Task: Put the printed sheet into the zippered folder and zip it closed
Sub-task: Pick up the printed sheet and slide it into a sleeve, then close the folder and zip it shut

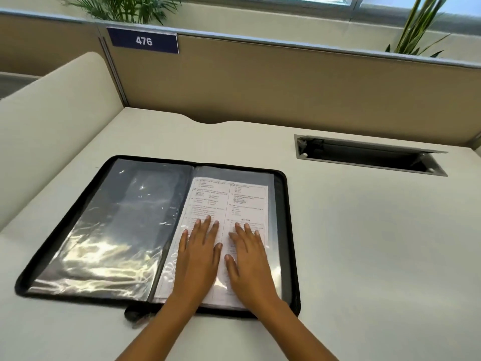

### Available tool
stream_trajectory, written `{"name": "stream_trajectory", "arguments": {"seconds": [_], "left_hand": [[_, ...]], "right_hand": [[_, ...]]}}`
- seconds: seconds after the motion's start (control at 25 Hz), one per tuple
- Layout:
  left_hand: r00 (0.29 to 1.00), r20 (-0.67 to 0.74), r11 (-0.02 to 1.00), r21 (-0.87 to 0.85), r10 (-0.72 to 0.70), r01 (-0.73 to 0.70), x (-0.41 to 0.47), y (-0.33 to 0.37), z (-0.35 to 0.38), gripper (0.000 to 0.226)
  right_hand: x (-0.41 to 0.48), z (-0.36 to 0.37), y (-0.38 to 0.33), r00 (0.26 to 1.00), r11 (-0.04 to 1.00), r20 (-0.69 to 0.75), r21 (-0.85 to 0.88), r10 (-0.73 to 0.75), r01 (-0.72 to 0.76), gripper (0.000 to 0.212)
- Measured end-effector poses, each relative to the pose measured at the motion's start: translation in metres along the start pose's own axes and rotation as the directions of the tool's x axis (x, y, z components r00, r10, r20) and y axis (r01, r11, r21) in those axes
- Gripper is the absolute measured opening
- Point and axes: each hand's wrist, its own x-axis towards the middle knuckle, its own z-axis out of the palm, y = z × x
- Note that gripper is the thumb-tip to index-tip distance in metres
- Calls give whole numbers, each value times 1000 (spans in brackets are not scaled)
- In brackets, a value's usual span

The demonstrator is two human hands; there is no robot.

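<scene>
A black zippered folder [292, 230] lies spread wide on the cream desk, its clear plastic sleeves showing on both halves. The printed sheet [229, 201] sits in the right half, apparently under a clear sleeve. My left hand [199, 256] rests flat on the sheet's lower left part, fingers spread. My right hand [248, 259] lies flat beside it on the sheet's lower right part. Neither hand grips anything. A dark zipper pull or strap [135, 315] sticks out at the folder's near edge by the spine.
A recessed cable tray with its lid tilted up [369, 155] is set into the desk [364, 256] at the back right. Beige partitions wall the desk at the back and left, one bearing a blue sign "476" [143, 40]. Plants [416, 29] stand behind the partition.
</scene>
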Motion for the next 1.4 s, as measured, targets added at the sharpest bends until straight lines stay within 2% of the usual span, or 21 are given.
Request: {"name": "stream_trajectory", "arguments": {"seconds": [0.16,0.28,0.4,0.48,0.56,0.64,0.76,0.84,0.92,0.96,1.0,1.04,1.08,1.16,1.28,1.4], "left_hand": [[999,22,998,-63,-27,28,-17,1,-5,48],[995,-37,993,-72,-94,91,-54,-6,-23,51],[960,-125,966,-98,-252,241,-62,-11,-33,56],[889,-184,902,-192,-419,386,-68,-16,-42,60],[768,-205,779,-350,-606,521,-75,-19,-51,66],[597,-181,577,-572,-782,583,-77,-23,-61,72],[376,-66,265,-821,-924,506,-74,-31,-72,71],[255,37,78,-900,-966,428,-73,-39,-80,68],[162,194,-142,-948,-968,284,-73,-53,-88,64],[158,276,-244,-950,-948,196,-74,-62,-91,60],[190,334,-311,-940,-923,142,-75,-69,-93,50],[244,356,-333,-934,-902,132,-76,-73,-95,37],[299,340,-311,-940,-892,142,-77,-74,-97,26],[396,219,-178,-974,-892,137,-77,-68,-99,26],[524,17,2,-999,-852,37,-68,-57,-110,48],[603,-134,148,-989,-786,-27,-54,-49,-121,56]], "right_hand": [[-18,13,3,997,994,42,-82,72,-69,57],[-42,8,-1,999,981,47,-194,15,-5,61],[-38,3,15,999,961,24,-273,46,-37,62],[-39,1,18,999,956,28,-292,39,-29,62],[-43,3,16,999,957,22,-288,35,-27,61],[-43,4,16,999,955,23,-294,35,-26,61],[-43,4,16,999,951,23,-308,32,-24,61],[-43,4,17,999,949,27,-313,34,-24,61],[-43,4,17,999,951,25,-309,34,-25,60],[-43,4,17,999,952,22,-306,34,-26,60],[-43,4,16,999,952,20,-304,34,-26,60],[-44,3,16,999,953,18,-302,33,-26,60],[-44,3,16,999,953,15,-301,31,-25,59],[-44,2,15,999,953,15,-301,28,-22,59],[-46,1,16,1000,957,20,-290,20,-14,59],[-46,0,16,1000,966,0,-257,13,-13,57]]}}
